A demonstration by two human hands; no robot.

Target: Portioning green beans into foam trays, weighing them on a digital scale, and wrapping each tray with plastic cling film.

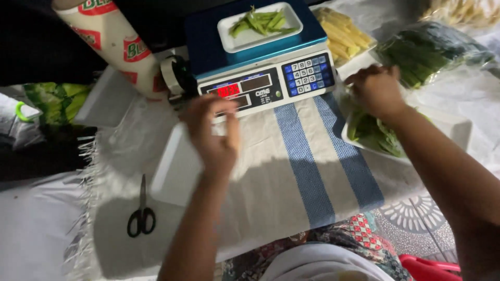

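A blue and white digital scale (pixel 260 57) stands at the top centre, with a small white tray (pixel 237 39) of green beans on its pan. My left hand (pixel 213 132) hovers in front of the scale's display, above an empty white tray (pixel 174 171), fingers apart and blurred, holding nothing. My right hand (pixel 374 89) reaches down with closed fingers over a white tray (pixel 453 130) of green vegetable pieces at the right; what it grips is hidden.
Black scissors (pixel 141 216) lie at the lower left on a cloth with blue stripes (pixel 304 166). A plastic film roll (pixel 112 36) lies at the top left. A tray of baby corn (pixel 344 31) and a bag of green vegetables (pixel 429 52) sit behind the right hand.
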